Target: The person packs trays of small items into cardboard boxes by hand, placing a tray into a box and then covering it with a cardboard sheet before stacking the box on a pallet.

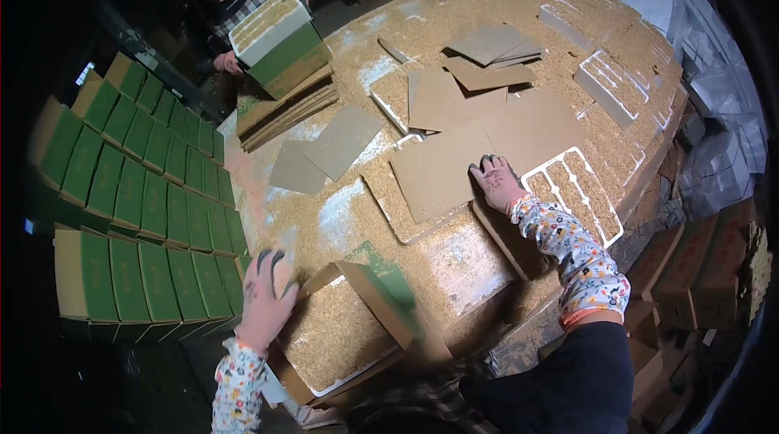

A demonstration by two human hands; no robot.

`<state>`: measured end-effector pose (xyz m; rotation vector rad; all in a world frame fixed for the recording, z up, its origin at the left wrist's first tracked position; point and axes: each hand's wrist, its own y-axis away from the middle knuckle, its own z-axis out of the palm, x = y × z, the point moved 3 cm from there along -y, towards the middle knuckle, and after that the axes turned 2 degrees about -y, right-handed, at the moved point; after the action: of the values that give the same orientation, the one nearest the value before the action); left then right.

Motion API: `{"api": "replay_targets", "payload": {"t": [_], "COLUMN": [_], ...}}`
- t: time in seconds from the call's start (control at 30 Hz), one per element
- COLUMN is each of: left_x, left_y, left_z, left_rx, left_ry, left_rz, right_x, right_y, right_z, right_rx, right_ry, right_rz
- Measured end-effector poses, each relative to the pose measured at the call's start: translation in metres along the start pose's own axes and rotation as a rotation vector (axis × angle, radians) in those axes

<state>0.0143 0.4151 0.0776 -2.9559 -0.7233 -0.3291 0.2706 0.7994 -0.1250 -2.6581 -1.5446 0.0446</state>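
My left hand, in a pink work glove with dark fingertips, is held with fingers apart at the left side of an open cardboard box. Inside that box lies a white foam tray filled with sawdust-like material. My right hand, gloved alike, rests with its fingertips on a flat cardboard sheet; whether it grips the sheet cannot be told. The sheet lies over a filled foam tray. Just right of this hand is another filled foam tray.
Across the table a co-worker holds a foam tray at a green box. Stacked green boxes stand at left. Loose cardboard sheets and more foam trays lie on the table. Brown boxes stand at right.
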Motion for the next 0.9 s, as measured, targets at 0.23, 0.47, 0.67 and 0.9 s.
{"api": "replay_targets", "payload": {"t": [0.23,0.47,0.67,0.9], "left_x": [0.137,0.11,0.07,-0.001], "left_y": [-0.182,-0.171,-0.124,-0.083], "left_z": [0.121,0.082,0.023,-0.045], "left_rx": [-0.037,-0.115,-0.142,0.201], "left_ry": [-0.489,-0.265,-0.175,-0.032], "left_rz": [0.522,0.69,0.478,0.454], "right_x": [-0.029,-0.003,-0.045,-0.034], "right_y": [-0.003,-0.02,-0.029,-0.044], "right_z": [-0.094,-0.081,-0.095,-0.12], "right_rx": [0.409,0.509,0.709,0.708], "right_ry": [-0.284,-0.299,-0.395,-0.275], "right_rz": [-0.275,-0.12,-0.214,-0.2]}}
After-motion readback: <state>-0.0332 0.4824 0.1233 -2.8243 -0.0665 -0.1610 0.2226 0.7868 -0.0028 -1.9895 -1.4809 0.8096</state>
